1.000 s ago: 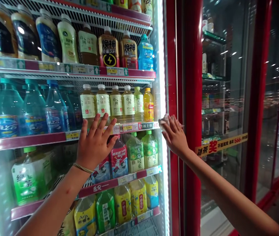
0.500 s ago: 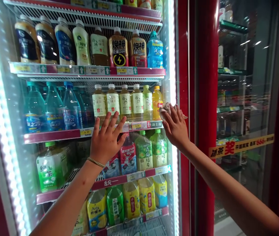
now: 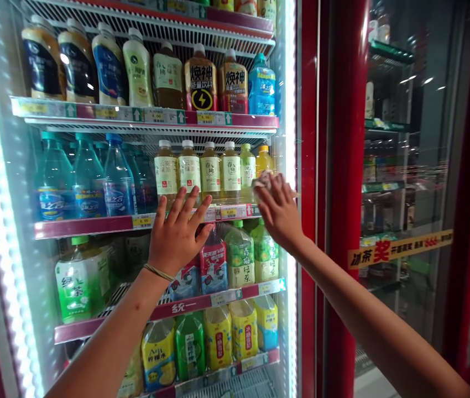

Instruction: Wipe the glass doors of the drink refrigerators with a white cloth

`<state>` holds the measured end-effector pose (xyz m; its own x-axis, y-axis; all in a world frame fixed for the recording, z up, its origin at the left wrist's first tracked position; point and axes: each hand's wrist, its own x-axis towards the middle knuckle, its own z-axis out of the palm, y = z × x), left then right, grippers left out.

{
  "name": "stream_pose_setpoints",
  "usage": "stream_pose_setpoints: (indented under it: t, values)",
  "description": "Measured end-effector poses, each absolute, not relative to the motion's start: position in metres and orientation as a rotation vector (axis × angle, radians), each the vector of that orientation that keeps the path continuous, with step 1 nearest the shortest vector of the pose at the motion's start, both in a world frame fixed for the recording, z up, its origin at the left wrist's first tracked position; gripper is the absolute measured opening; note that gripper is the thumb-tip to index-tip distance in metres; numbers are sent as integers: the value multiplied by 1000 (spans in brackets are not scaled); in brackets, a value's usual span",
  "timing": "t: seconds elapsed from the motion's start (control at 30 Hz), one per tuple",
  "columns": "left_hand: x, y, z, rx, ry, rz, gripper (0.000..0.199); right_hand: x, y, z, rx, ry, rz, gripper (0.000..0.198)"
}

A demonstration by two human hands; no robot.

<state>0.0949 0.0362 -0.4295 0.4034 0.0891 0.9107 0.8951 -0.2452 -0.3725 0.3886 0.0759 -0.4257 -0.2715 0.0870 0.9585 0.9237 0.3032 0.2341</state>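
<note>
My left hand [image 3: 178, 232] is spread out, palm forward, in front of the cooler's middle shelves, and it appears to rest flat on the glass door [image 3: 135, 265]. Its fingers are apart with nothing in them, and a thin band [image 3: 157, 272] circles the wrist. Farther right, my right hand [image 3: 278, 215] presses a crumpled pale cloth [image 3: 265, 181] to the glass. The cloth bunches under and above its fingertips, partly hidden by them. Behind that hand stands an orange-yellow bottle [image 3: 264, 159], its lower part covered.
Shelves hold rows of drinks: blue-capped bottles [image 3: 119, 177], pale-labelled tea bottles [image 3: 166, 171] and yellow bottles [image 3: 218, 337]. A bright light strip [image 3: 291, 110] runs down inside, beside the red door frame [image 3: 345, 166]. Another glass-fronted cooler [image 3: 388, 182] stands at the right.
My right hand and the cloth have slid left along the glass, now covering more of the orange-yellow bottle. The left hand stays nearly in place as the view shifts slightly.
</note>
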Motion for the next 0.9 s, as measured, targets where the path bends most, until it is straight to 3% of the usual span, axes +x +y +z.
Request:
stream_pose_setpoints:
  t: [0.2, 0.4, 0.6, 0.77, 0.9]
  values:
    - [95, 36, -429, -1619, -871, -979, 72, 391, 69, -461, -802, -1882, -1224, 66]
    - [95, 36, -429, -1617, -860, -976, 71, 376, 72, -429, -901, -1636, -1115, 61]
    - [94, 36, -430, -1642, -867, -991, 72, 384, 68, -461, -796, -1850, -1205, 65]
    - [95, 36, -430, -1660, -872, -1002, 72, 391, 75, -436, -898, -1590, -1106, 62]
    - [94, 36, -429, -1668, -869, -1006, 73, 370, 69, -444, -798, -1773, -1154, 62]
